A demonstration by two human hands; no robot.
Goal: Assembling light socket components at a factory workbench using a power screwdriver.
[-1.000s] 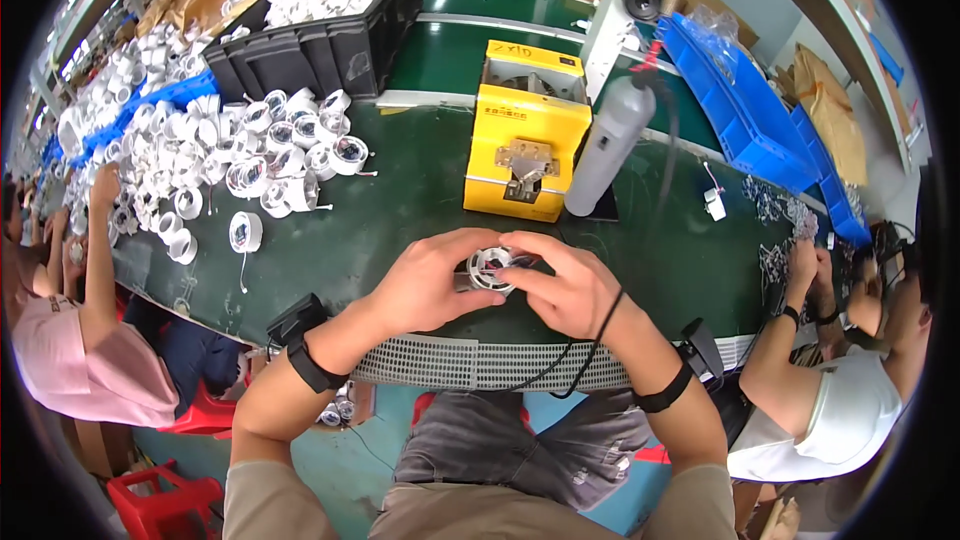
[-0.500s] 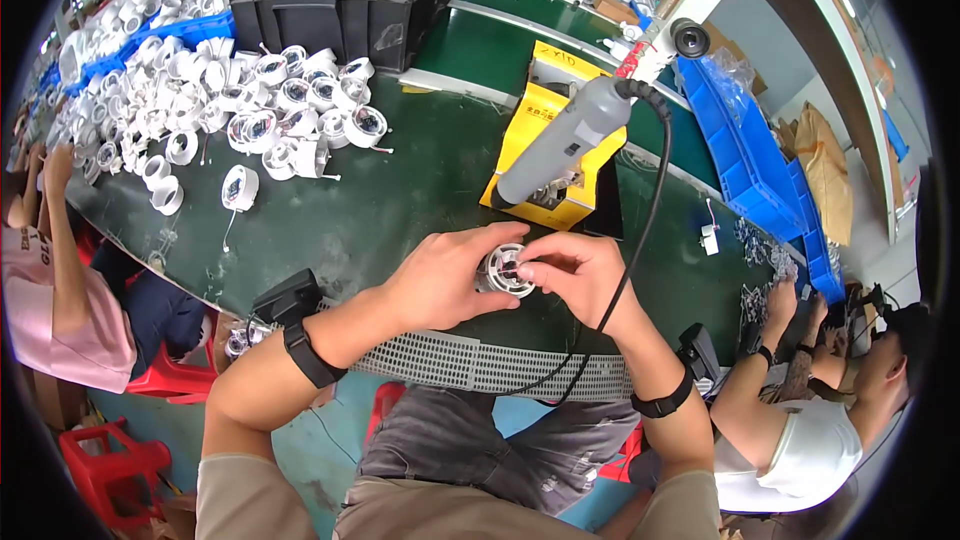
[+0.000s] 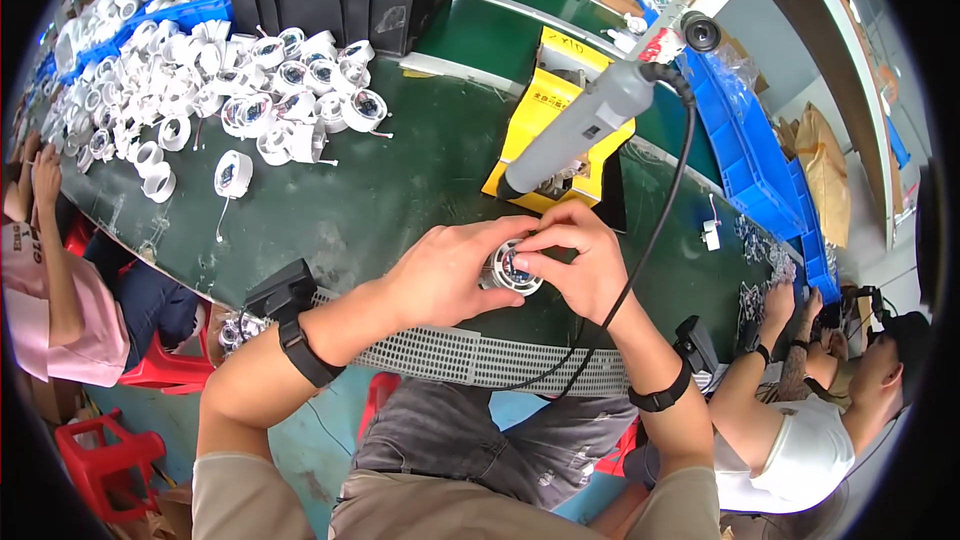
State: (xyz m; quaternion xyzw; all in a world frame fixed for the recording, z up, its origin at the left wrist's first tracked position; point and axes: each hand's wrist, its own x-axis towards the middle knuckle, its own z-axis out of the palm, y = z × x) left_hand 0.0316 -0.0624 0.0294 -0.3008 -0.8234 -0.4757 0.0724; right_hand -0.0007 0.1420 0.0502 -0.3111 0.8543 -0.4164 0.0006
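Above the near edge of the green table (image 3: 400,160), my left hand (image 3: 440,275) is curled round a small white round housing (image 3: 497,268), thumb below and fingers above. A small dark circuit part with some red shows inside its open top. From the other side my right hand (image 3: 582,262) works at the housing, thumb over the opening and index finger bent at the upper rim. Whatever lies between those fingertips is too small or hidden. Just beyond my hands hangs a grey electric screwdriver (image 3: 580,125) on a black cable, in front of a yellow box (image 3: 525,135) of small parts.
Many white housings (image 3: 290,105) are heaped at the left, one (image 3: 233,174) apart with its wire trailing. Behind stands a black crate (image 3: 320,5). Blue bins (image 3: 745,140) and a small white part (image 3: 711,234) are at the right. Co-workers sit on both sides; a perforated grey strip (image 3: 440,355) edges the table.
My right fingers have shifted up from inside the housing toward its upper rim, the index finger more bent. The left hand keeps its hold. The hanging screwdriver appears slightly further right and up.
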